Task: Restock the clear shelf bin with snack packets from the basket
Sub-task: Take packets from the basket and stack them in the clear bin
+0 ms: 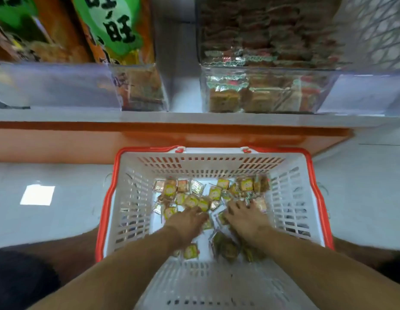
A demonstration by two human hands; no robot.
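Note:
A white basket with a red rim [213, 158] stands on the floor below me. Several small yellow and brown snack packets [214, 193] lie scattered on its bottom. Both my hands are down inside it, palms facing down on the packets. My left hand [188, 220] rests on packets near the middle, its fingers curled and blurred. My right hand [246, 217] has its fingers spread over packets to the right. Whether either hand grips a packet is hidden. The clear shelf bin [261, 90], partly filled with the same packets, sits on the shelf above at the right.
A second clear bin [83, 86] at the left of the shelf holds large orange and green bags. The white shelf edge [194, 118] with an orange base under it runs across, just beyond the basket. Pale floor tiles surround the basket.

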